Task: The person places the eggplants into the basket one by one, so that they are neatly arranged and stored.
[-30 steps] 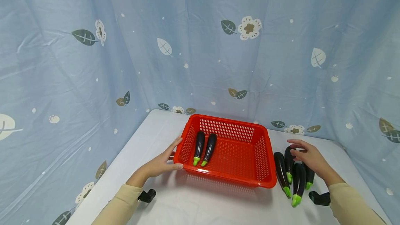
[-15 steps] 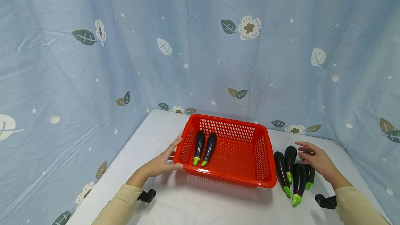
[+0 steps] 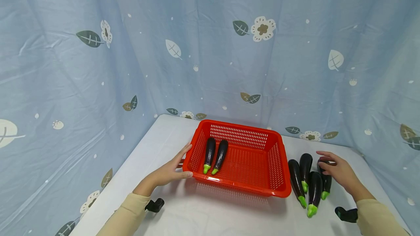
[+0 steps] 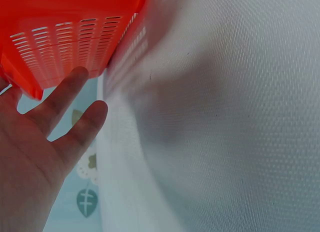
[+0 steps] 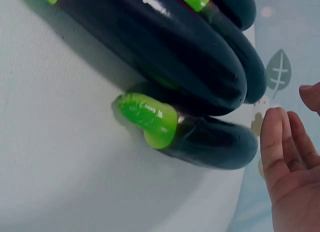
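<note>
A red plastic basket (image 3: 247, 163) stands mid-table with two dark purple eggplants (image 3: 220, 156) lying side by side at its left, green stem ends towards me. My left hand (image 3: 166, 172) rests at the basket's left front corner, fingers extended along the outside and thumb by the front rim. Several more eggplants (image 3: 296, 182) lie to the right of the basket. Over the upper end of the rightmost eggplant (image 3: 326, 184) hovers my right hand (image 3: 342, 172), fingers loosely bent. The right wrist view shows its fingers (image 5: 274, 142) beside that eggplant (image 5: 215, 142), gripping nothing.
A white cloth-covered table (image 3: 210, 214) carries everything. Blue patterned curtain (image 3: 210, 65) hangs along its back and sides. A black device (image 3: 155, 205) sits at the left wrist, and another black device (image 3: 346, 215) at the right.
My right hand has moved rightwards from above the back eggplants to the rightmost one, lowering slightly. My left hand, the basket and the eggplants stay put.
</note>
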Demonstrator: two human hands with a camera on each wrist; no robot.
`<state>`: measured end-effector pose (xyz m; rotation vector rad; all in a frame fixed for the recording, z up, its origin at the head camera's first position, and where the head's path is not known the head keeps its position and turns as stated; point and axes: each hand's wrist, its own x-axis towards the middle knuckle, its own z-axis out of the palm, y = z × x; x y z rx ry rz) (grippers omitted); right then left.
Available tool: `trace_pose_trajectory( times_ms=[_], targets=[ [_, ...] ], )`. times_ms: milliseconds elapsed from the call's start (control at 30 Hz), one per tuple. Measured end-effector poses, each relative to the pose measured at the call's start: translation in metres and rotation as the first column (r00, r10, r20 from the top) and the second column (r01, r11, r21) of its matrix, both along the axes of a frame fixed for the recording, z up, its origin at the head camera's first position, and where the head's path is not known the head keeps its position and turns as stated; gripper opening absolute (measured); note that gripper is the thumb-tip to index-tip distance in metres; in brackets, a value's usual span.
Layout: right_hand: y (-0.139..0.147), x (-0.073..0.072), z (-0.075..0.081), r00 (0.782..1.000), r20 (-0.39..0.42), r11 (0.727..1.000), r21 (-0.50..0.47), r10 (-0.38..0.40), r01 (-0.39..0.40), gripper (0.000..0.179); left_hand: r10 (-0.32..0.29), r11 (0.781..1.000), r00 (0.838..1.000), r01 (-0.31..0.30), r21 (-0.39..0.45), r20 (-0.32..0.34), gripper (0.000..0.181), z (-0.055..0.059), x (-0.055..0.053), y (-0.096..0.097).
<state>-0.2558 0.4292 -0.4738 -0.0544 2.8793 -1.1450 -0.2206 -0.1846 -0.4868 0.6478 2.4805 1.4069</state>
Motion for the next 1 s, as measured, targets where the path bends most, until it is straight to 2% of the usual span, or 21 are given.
trace_pose_trajectory(
  times_ms=[233,500,833,1000],
  targets=[
    [0.009,0.003,-0.001,0.999,-0.018,0.997,0.07,-0.044,0.046,0.054,0.004,1.0,1.0,-0.004,-0.009,-0.004,0.1,0.0,0.0,0.0],
    [0.016,-0.001,-0.005,0.998,-0.007,0.992,0.115,-0.061,0.062,0.054,0.006,1.0,1.0,-0.006,-0.017,-0.001,0.101,0.0,0.0,0.0],
    [0.023,-0.002,-0.016,0.994,0.078,0.992,0.105,-0.074,0.066,0.06,0.006,1.0,1.0,-0.006,-0.018,-0.004,0.101,0.0,0.0,0.0],
    [0.023,-0.003,-0.016,0.988,0.131,0.994,0.074,-0.084,0.075,0.065,0.006,1.0,1.0,-0.006,-0.016,-0.01,0.1,0.001,0.001,0.0]
  ],
)
